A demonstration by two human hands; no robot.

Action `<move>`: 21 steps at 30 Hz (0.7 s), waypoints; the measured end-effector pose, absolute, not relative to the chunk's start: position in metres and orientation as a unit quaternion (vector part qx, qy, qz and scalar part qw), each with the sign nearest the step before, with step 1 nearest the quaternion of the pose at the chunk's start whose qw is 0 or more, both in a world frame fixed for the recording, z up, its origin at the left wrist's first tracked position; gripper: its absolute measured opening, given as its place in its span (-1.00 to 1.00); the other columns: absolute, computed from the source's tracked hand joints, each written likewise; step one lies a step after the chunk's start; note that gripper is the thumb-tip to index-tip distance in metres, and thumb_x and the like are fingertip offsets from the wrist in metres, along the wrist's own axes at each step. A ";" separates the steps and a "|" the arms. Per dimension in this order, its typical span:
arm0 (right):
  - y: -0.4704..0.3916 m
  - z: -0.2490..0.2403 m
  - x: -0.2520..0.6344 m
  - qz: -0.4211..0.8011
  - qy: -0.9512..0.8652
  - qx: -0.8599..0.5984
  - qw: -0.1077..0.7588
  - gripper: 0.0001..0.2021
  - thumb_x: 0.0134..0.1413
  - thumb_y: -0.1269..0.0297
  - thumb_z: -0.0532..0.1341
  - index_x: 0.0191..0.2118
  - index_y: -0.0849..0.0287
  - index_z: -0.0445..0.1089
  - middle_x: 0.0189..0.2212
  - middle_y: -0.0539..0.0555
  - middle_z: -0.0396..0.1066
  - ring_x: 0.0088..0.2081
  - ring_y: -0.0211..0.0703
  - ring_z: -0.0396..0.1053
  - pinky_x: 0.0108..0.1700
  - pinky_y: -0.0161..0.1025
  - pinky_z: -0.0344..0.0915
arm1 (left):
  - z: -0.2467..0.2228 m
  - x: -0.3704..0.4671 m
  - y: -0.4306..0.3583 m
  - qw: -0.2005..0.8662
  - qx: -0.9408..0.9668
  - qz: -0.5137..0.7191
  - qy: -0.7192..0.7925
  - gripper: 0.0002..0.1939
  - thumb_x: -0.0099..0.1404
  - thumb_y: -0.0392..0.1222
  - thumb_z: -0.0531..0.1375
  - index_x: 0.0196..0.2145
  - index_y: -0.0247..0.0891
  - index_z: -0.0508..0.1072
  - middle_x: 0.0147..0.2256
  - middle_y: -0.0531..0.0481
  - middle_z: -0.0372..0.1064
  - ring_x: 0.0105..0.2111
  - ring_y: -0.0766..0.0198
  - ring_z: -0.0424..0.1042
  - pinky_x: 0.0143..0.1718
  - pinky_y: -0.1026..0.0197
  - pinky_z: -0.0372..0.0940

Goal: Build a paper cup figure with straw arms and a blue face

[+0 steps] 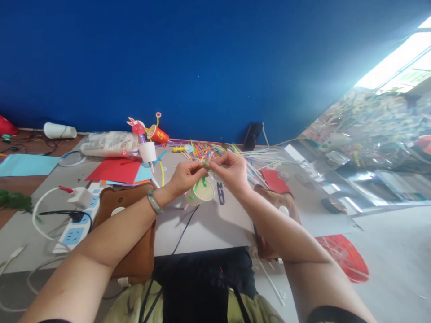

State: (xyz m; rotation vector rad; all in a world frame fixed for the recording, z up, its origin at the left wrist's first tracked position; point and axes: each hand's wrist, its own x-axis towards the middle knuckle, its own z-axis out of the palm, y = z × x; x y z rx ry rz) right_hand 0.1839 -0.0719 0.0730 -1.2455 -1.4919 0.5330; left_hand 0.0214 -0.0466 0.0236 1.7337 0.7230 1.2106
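My left hand [185,177] and my right hand [233,168] meet above the table, thumbs and fingertips pinched together. Between the fingertips is a thin green straw [204,164], mostly covered by the fingers. Just below stands a white paper cup [206,195], its opening tilted toward me, with green straw pieces at its rim and side. Whether the held straw joins those pieces I cannot make out. Beside the cup, to the right, lie dark thread snips [220,193]. Behind my hands spreads a pile of coloured straws [198,150].
Left stand a decorated paper cup figure [147,151], red paper [114,170] and a power strip [76,231] with plugs. Brown leather pads [129,242] lie near my forearms. A phone [253,136] leans on the blue wall; plastic bags [377,157] fill the right.
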 end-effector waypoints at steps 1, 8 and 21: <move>-0.072 0.073 0.185 0.227 -0.624 -0.522 0.535 -0.62 -0.16 0.06 0.47 -0.58 0.11 0.27 -0.55 -0.01 0.42 -0.46 -0.22 0.34 -0.36 -0.22 0.30 | 0.025 0.021 -0.047 0.452 0.693 0.486 0.282 -0.69 0.28 -0.01 0.24 -0.45 -0.32 0.54 -0.48 -0.02 0.46 -0.45 0.30 0.36 -0.38 0.29 0.24; -0.073 0.073 0.186 0.268 -0.605 -0.521 0.539 -0.56 -0.21 -0.01 0.49 -0.58 0.11 0.26 -0.56 -0.01 0.43 -0.48 -0.23 0.34 -0.42 -0.25 0.27 | 0.031 0.021 -0.048 0.556 0.650 0.467 0.224 -0.58 0.19 0.15 0.33 -0.44 -0.33 0.53 -0.48 0.00 0.42 -0.47 0.34 0.33 -0.43 0.31 0.23; -0.076 0.070 0.188 0.333 -0.591 -0.489 0.548 -0.54 -0.23 -0.04 0.50 -0.56 0.14 0.27 -0.59 -0.03 0.43 -0.55 -0.26 0.36 -0.51 -0.30 0.25 | 0.028 0.022 -0.045 0.608 0.612 0.459 0.214 -0.53 0.24 0.18 0.29 -0.45 -0.37 0.53 -0.52 0.03 0.39 -0.52 0.40 0.29 -0.47 0.34 0.18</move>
